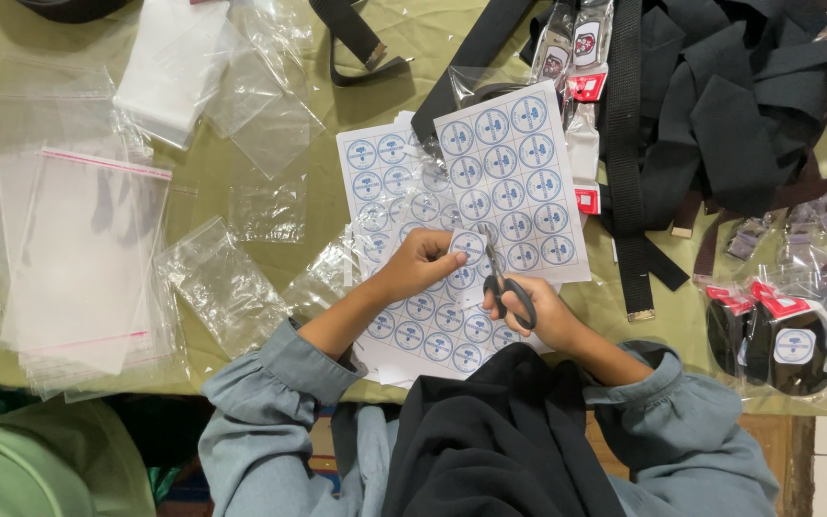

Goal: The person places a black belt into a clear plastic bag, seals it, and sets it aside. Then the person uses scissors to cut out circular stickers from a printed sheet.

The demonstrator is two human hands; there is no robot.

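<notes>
Sticker sheet (514,182) is mid-cut: our left hand (423,263) pinches its edge, our right hand (540,311) grips scissors (502,278); next snip needs following the grid line.

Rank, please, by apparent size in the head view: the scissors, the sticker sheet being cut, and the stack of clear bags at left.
1. stack of clear bags
2. sticker sheet
3. scissors, in the right hand

We see bright, even, soft overhead light and faint shadows. Glare glints off the clear plastic bags (83,254) at left; focus is sharp centrally, with slight bending toward the frame's edges.
</notes>
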